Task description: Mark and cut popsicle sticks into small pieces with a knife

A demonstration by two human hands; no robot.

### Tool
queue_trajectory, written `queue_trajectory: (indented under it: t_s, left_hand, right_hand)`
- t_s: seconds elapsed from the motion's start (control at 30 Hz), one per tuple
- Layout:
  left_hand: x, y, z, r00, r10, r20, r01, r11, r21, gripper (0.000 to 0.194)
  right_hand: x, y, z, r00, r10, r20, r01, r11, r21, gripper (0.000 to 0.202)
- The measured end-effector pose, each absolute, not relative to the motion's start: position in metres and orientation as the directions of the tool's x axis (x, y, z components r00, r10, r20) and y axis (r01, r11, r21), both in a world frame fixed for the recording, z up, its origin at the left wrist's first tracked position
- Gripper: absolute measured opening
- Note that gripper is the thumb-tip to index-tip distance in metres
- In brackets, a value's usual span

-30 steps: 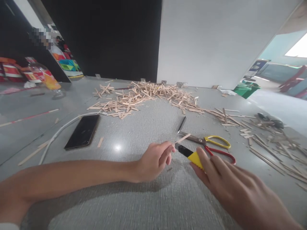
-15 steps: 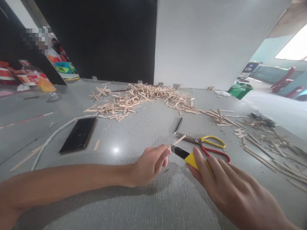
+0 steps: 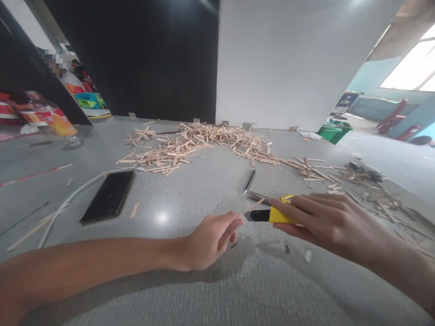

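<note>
My left hand (image 3: 217, 237) pinches a thin wooden stick (image 3: 255, 205), whose free end points up and to the right. In my right hand (image 3: 322, 217) is a yellow utility knife (image 3: 281, 216) with a black front part. Its tip meets the stick close to my left fingertips; whether it cuts into the wood I cannot tell. Behind the knife lie scissors (image 3: 263, 198), their handles mostly covered by my right hand. A dark pen-like tool (image 3: 250, 181) rests just beyond the scissors' tips.
A heap of wooden sticks (image 3: 217, 138) spreads along the black-and-white panel. Long wood strips (image 3: 387, 210) are scattered at right. To the left are a phone (image 3: 108, 197), a white cable (image 3: 59, 210) and a plastic bottle (image 3: 56, 117). A green bin (image 3: 335, 131) stands beyond the table.
My right hand has moved up and turned, bringing the knife nearly level and covering the scissors' handles. My left hand stays almost in place, still pinching the stick. The view has shifted slightly.
</note>
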State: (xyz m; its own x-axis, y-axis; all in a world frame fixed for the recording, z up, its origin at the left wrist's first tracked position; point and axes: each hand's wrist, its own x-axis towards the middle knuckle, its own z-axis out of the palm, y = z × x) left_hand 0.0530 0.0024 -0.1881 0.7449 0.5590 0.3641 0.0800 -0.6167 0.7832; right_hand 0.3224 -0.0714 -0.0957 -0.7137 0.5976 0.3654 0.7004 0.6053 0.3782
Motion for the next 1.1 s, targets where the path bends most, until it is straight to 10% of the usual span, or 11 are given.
queue_trajectory:
  t_s: [0.33, 0.93, 1.1]
  left_hand:
    - [0.055, 0.002, -0.185, 0.684, 0.626, 0.375, 0.098, -0.587, 0.803, 0.035]
    - [0.053, 0.005, -0.187, 0.699, 0.605, 0.381, 0.040, -0.566, 0.824, 0.027]
    - [0.054, 0.006, -0.187, 0.682, 0.660, 0.313, 0.021, -0.446, 0.895, 0.045]
  right_hand:
    - [0.275, -0.100, -0.142, -0.444, 0.664, 0.602, 0.895, 0.291, 0.339, 0.032]
    - [0.304, -0.078, -0.118, -0.544, 0.639, 0.543, 0.838, 0.448, 0.313, 0.028]
    - [0.297, -0.082, -0.113, -0.255, 0.846, 0.467, 0.934, 0.341, -0.109, 0.037]
